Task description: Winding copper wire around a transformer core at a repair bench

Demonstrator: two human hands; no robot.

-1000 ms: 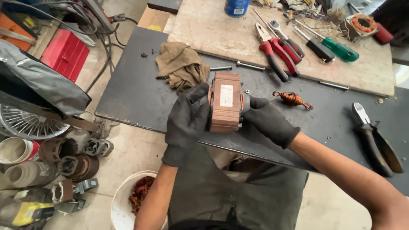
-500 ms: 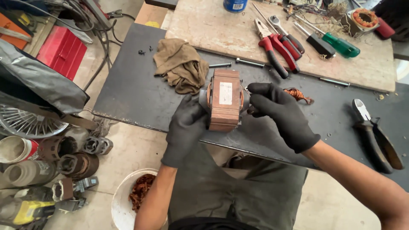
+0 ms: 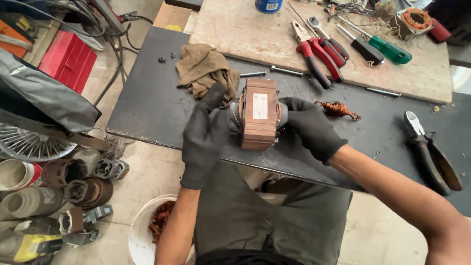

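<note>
Both gloved hands close on a brown laminated motor stator point(image 3: 259, 120) standing upright at the near edge of the dark counter point(image 3: 147, 103): left hand point(image 3: 203, 135) gripping its 9 o'clock side, right hand point(image 3: 311, 127) gripping its 3 o'clock side. A tan rag point(image 3: 201, 68) lies at 11 o'clock, a copper wire clump point(image 3: 338, 109) at 3 o'clock, red-handled pliers point(image 3: 314, 54) at 1 o'clock.

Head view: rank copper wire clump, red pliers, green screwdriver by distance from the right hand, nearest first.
From the right hand:
1. Copper wire clump, just beyond it on the dark sheet.
2. Red pliers, farther up on the wooden board.
3. Green screwdriver, far upper right on the board.
</note>
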